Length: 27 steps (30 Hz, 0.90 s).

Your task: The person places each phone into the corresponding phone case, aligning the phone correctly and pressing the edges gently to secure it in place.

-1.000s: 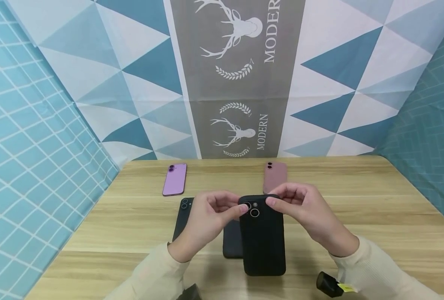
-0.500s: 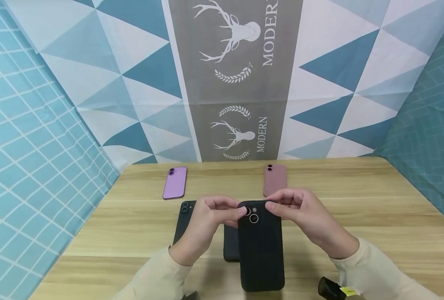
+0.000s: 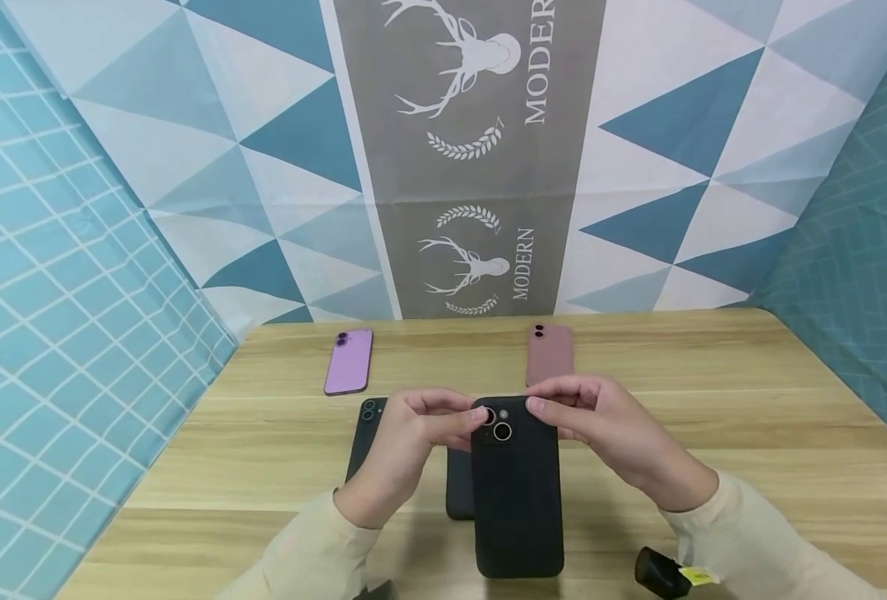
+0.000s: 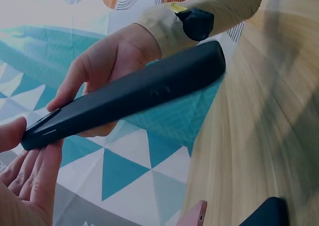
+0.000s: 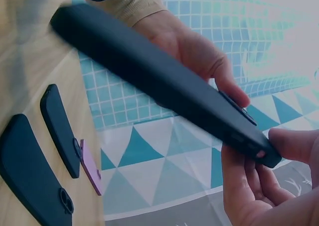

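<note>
A black phone (image 3: 518, 508) hangs above the table, its back with round camera lenses towards me. My left hand (image 3: 402, 442) pinches its upper left corner, thumb over the camera area. At the upper right corner my right hand (image 3: 616, 433) pinches it between thumb and fingers. Both wrist views show the phone edge-on: in the left one the black phone (image 4: 134, 91) slants up to the right, in the right one the black phone (image 5: 164, 81) slants down to the right. Its screen side is hidden in the head view.
On the wooden table (image 3: 751, 400), a dark phone (image 3: 460, 487) lies partly behind the held one. Another dark phone (image 3: 364, 429) lies partly behind my left hand. Towards the back are a purple phone (image 3: 349, 362) and a pink phone (image 3: 550, 354). Patterned cloth rises behind.
The held phone has shifted slightly left, and its bottom end appears lower, with more of its back showing. Both hands keep their pinch. The phones on the table stay where they were.
</note>
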### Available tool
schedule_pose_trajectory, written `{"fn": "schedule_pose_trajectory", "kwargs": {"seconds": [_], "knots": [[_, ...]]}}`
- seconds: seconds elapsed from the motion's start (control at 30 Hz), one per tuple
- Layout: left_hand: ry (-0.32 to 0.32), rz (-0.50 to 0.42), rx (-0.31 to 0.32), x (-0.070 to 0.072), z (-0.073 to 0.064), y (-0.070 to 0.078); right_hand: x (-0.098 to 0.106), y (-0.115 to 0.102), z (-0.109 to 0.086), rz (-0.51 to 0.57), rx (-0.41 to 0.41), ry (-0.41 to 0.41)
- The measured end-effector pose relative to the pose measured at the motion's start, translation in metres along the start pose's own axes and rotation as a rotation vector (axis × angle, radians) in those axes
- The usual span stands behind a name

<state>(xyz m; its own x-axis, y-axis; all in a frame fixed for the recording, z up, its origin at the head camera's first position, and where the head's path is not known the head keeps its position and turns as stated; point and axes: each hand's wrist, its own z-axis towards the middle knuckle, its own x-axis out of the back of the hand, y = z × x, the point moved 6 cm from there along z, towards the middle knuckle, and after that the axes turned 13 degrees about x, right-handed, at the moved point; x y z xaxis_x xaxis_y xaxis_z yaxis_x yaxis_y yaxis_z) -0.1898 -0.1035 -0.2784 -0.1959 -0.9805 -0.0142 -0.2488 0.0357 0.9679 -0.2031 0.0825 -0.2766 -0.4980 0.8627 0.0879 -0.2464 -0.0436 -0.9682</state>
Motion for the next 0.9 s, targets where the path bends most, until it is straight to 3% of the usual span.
{"fn": "schedule_pose_trajectory", "kwargs": {"seconds": [0.2,0.37,0.53,0.63,0.83,0.9], "knots": [[-0.004,0.028,0.011,-0.001,0.003,-0.007,0.005,0.004,-0.001,-0.049,0.001,0.064],[0.005,0.190,-0.024,-0.004,0.004,-0.009,0.011,0.005,-0.002,-0.053,0.001,0.121],[0.085,0.304,-0.096,-0.005,0.003,-0.005,0.012,0.003,-0.001,0.020,0.008,0.132],[0.123,0.279,-0.101,-0.003,0.001,-0.001,0.011,0.003,0.000,0.040,0.013,0.117],[0.150,0.145,-0.038,0.002,0.002,0.005,0.003,0.012,-0.004,0.060,0.005,-0.007],[0.161,0.111,-0.019,0.003,0.005,0.005,0.002,0.015,-0.005,0.044,0.006,-0.014]]}}
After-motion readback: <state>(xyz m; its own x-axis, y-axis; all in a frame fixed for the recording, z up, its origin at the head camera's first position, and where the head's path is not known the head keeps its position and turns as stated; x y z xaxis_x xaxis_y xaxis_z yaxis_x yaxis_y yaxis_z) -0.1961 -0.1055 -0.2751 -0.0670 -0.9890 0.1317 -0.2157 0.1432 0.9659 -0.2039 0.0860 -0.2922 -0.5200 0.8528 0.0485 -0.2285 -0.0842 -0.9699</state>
